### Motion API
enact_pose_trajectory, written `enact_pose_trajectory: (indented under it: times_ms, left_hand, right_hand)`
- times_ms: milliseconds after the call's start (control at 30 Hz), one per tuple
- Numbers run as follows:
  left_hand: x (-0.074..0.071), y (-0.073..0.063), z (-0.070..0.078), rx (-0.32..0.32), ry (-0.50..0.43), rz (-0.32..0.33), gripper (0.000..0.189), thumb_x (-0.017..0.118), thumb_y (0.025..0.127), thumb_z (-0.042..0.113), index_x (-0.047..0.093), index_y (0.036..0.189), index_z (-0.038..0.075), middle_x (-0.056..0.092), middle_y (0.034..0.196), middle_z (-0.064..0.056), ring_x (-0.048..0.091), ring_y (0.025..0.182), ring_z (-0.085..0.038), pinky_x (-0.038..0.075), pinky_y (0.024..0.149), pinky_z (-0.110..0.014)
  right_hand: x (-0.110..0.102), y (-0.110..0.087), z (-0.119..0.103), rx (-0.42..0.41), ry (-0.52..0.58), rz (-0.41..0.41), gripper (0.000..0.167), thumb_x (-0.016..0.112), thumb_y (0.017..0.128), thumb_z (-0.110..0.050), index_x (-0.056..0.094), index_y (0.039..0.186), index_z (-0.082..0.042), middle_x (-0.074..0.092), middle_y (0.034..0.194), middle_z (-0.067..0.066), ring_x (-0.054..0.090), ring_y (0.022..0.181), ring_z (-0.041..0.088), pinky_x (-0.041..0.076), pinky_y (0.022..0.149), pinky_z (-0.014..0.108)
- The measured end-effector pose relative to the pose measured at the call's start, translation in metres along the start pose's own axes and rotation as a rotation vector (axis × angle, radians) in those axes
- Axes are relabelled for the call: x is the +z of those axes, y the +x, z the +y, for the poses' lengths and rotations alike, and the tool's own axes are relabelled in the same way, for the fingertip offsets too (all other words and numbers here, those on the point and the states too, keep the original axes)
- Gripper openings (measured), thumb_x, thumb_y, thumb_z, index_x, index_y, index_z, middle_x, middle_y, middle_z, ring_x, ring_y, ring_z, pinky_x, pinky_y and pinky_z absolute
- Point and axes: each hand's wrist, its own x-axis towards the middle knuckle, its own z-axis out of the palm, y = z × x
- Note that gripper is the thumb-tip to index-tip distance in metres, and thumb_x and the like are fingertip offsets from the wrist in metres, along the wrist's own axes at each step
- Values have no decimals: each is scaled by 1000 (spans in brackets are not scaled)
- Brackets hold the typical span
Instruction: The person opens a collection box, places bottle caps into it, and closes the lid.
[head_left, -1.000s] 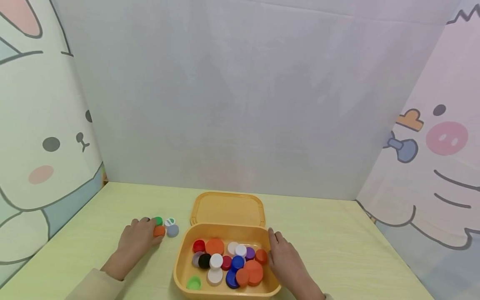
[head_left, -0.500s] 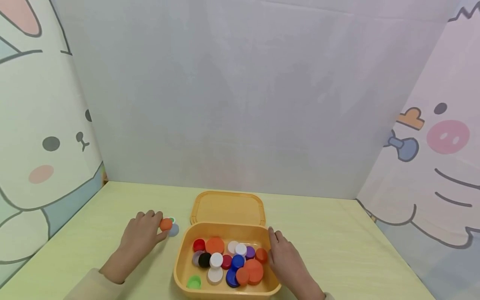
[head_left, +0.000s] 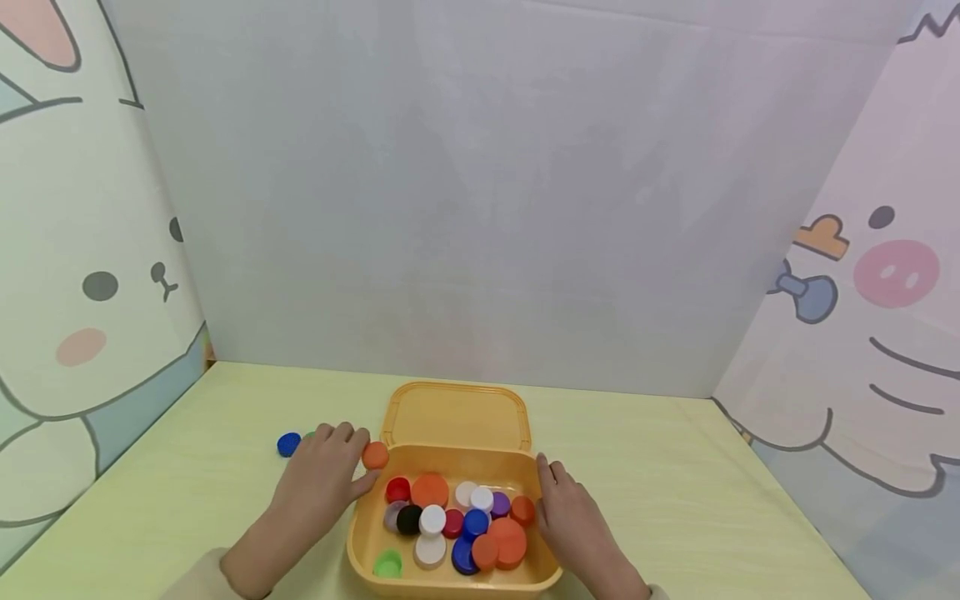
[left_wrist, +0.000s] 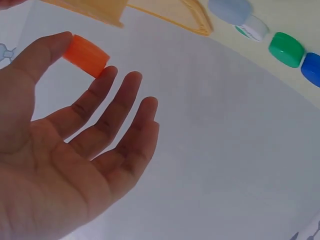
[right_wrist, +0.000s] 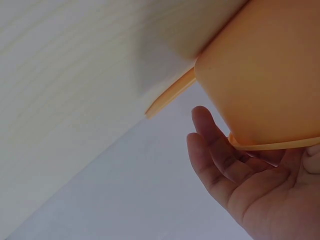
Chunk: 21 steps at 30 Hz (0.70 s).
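My left hand [head_left: 318, 479] pinches an orange bottle cap [head_left: 375, 456] between thumb and index finger, at the box's back left corner. In the left wrist view, the same bottle cap [left_wrist: 87, 56] shows side on, the other fingers loosely bent. My right hand [head_left: 577, 525] holds the right rim of the yellow plastic box [head_left: 360, 508]. The right wrist view shows that box wall [right_wrist: 265, 75] with some fingers [right_wrist: 212, 145] outside it; the thumb is mostly hidden. Inside the box lie several bottle caps, among them a black cap [head_left: 409, 520] and a light green cap [head_left: 387, 566].
Behind the box lies its yellow lid [head_left: 456, 417]. A blue cap [head_left: 288, 444] lies on the table [head_left: 645, 467] left of my left hand. More loose caps show in the left wrist view: a green cap [left_wrist: 286, 49], a white cap [left_wrist: 254, 28] and a grey-blue cap [left_wrist: 231, 10].
My left hand has taken the orange cap from the group of loose caps and moved it right, to the box's rim. The blue cap has come into view. My right hand has stayed put.
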Motion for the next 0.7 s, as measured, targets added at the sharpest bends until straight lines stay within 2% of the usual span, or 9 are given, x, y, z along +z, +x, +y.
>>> enact_pose_trajectory:
  times_ms: [200, 367, 533, 700]
  left_hand:
    - [-4, -4, 24, -1, -62, -119, 46, 73, 70, 43, 62, 97, 9, 58, 86, -4, 50, 80, -22, 48, 75, -34]
    - [0, -9, 39, 35, -82, -167, 43, 74, 69, 45, 61, 93, 12, 58, 86, -2, 46, 79, -19, 46, 74, -33]
    - [5, -15, 47, 72, -70, -244, 47, 71, 69, 50, 61, 96, 13, 55, 87, 0, 43, 78, -18, 45, 72, -34]
    - [9, -18, 49, 86, -80, -305, 52, 71, 68, 50, 63, 102, 11, 58, 91, -2, 45, 82, -20, 46, 76, -38]
  right_hand:
    - [0, 0, 0, 7, 7, -6, 50, 52, 86, -14, 43, 131, 3, 53, 118, 19, 58, 94, 29, 50, 84, 44]
    - [1, 0, 1, 9, 9, -6, 50, 52, 86, -14, 43, 132, 3, 53, 119, 19, 58, 96, 30, 50, 84, 45]
    - [0, 0, 0, 7, 10, -8, 50, 52, 85, -14, 43, 132, 3, 52, 120, 20, 58, 97, 31, 49, 84, 45]
    - [-1, 0, -1, 13, 11, -17, 50, 52, 86, -14, 43, 132, 2, 52, 121, 20, 58, 98, 31, 49, 85, 46]
